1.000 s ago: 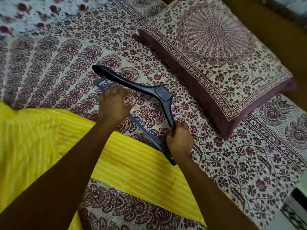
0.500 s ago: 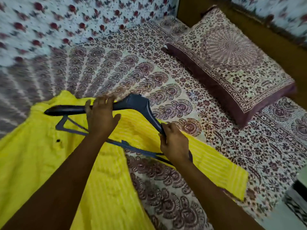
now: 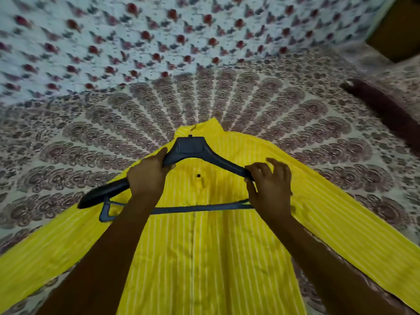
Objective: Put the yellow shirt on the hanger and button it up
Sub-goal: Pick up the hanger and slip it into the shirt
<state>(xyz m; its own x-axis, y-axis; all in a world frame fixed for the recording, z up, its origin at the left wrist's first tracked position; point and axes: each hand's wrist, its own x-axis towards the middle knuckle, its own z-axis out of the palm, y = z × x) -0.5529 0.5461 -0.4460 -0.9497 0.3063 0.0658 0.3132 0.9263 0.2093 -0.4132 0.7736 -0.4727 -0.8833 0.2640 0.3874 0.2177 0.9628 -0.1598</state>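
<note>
Plainly, the dark blue-black plastic coat hanger point(image 3: 193, 148), a rigid piece with broad shoulder arms and a thin lower bar, is held just above the bright yellow, white-striped cotton shirt point(image 3: 216, 246), which lies flat and front-up on the bed, on its maroon-and-cream paisley printed bedsheet point(image 3: 91, 123). The left hand point(image 3: 147, 176) is wrapped around the hanger's left shoulder arm, fingers and thumb curled round it. The right hand point(image 3: 270, 189) pinches the far end of the right arm between thumb and lower fingers, while its upper fingers stand spread and free. The hanger looks light and stiff, so a hold on the two arms should steer it well; its smooth plastic may slip through a loose pinch. The shirt is soft and limp, likely to bunch or slide rather than hold shape, so it is best taken at the collar point(image 3: 200, 130) and the shoulder seams, one side lifted at a time over each hanger arm. A small dark button point(image 3: 198, 175) shows on the placket below the collar; whether the front is fastened cannot be told. A dark maroon pillow edge point(image 3: 386, 105) lies well apart at the right.
</note>
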